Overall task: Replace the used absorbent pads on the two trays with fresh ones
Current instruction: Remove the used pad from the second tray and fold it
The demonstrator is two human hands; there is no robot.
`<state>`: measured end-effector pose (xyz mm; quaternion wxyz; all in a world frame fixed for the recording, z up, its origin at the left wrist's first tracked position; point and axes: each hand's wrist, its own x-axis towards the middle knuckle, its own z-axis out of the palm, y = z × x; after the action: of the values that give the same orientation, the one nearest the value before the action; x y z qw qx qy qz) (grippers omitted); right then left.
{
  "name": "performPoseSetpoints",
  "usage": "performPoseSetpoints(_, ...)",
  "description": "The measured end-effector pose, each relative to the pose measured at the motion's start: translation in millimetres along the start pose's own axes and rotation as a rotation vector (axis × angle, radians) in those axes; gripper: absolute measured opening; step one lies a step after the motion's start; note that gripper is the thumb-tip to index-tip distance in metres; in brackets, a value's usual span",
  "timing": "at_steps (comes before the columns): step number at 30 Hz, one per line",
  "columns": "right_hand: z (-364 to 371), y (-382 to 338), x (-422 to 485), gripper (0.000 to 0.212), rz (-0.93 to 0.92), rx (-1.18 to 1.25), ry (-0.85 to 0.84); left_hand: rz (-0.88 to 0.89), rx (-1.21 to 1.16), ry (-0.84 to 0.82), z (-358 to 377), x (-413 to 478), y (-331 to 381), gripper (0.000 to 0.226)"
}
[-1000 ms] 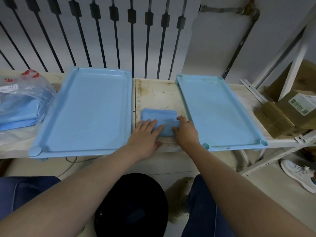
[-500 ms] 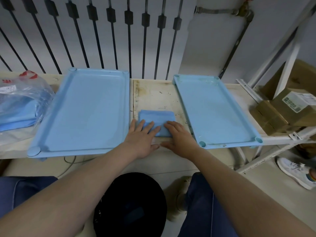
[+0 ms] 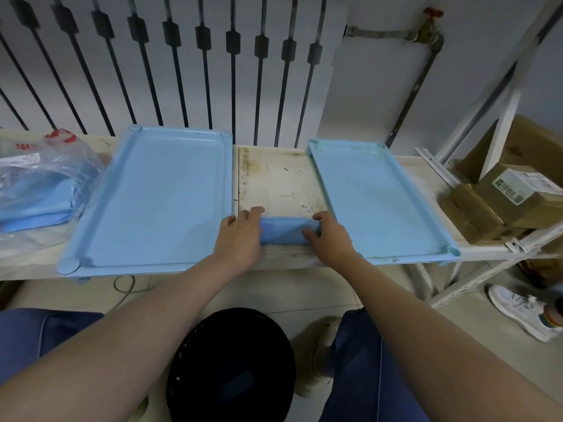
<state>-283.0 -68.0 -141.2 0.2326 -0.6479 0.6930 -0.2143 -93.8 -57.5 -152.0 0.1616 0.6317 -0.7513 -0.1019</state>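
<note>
On shelf, two trays (image 3: pixel 158 196) (image 3: pixel 377 199), one pad (image 3: pixel 281 231) (folded)

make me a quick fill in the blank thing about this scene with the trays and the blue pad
1. Both hands, the left hand and the right hand, hold a folded pad coloured ____.
2. The pad lies on the shelf top ____ the left tray and the right tray.
3. On the floor below the hands stands a ____ bin.
4. The clear plastic bag of blue pads lies to the ____ of both trays.

Missing words: blue; between; black; left
</note>
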Motion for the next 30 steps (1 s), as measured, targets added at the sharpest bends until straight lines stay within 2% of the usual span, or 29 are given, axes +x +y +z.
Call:
performPoseSetpoints(4, 14.2, -7.4, 12.6, 0.035, 0.086, -0.047, 0.052, -0.045, 0.131, 0.01, 7.2, -0.4, 5.2, 0.063)
performPoseSetpoints(7, 21.9, -9.1, 22.8, 0.036, 0.123, -0.096, 0.059, 0.063, 0.281, -0.018, 11.6, 0.1, 9.8, 0.06)
performPoseSetpoints(9, 26.5, -8.8, 28.3, 0.036, 0.112, -0.15, 0.065, 0.126, 0.269, -0.108, 16.8, 2.6, 11.4, 0.061)
performPoseSetpoints(12, 28.4, -8.5, 34.2, 0.038, 0.095, -0.205, 0.063, 0.078, 0.195, -0.251, 27.6, 6.1, 12.7, 0.067)
performPoseSetpoints(16, 32.4, -6.9, 36.5, 0.039, 0.084, -0.237, 0.059, 0.047, 0.192, -0.321, 34.5, 13.9, 10.4, 0.074)
performPoseSetpoints(18, 32.9, -7.1, 35.2, 0.038, 0.029, -0.301, 0.102, 0.05, 0.207, -0.35, 34.0, 16.9, 9.7, 0.077)
performPoseSetpoints(20, 32.3, -6.3, 31.2, 0.039, -0.113, -0.394, 0.122, 0.046, 0.215, -0.355, 30.7, 17.5, 11.1, 0.081)
performPoseSetpoints(22, 32.3, -0.8, 30.3, 0.036, -0.263, -0.43, 0.066, 0.057, 0.232, -0.374, 25.5, 19.0, 11.1, 0.084)
performPoseSetpoints(24, 29.7, 5.9, 17.1, 0.047, -0.359, -0.419, -0.001, 0.083, 0.217, -0.393, 17.1, 11.9, 11.4, 0.088)
performPoseSetpoints(28, 13.6, 16.7, -3.7, 0.075, -0.36, -0.44, -0.185, 0.152, 0.225, -0.31, 12.3, -0.9, 13.8, 0.087)
performPoseSetpoints(30, 9.0, 17.1, -15.9, 0.07, -0.356, -0.509, -0.188, 0.184, 0.271, -0.214, 12.2, -10.2, 19.3, 0.077)
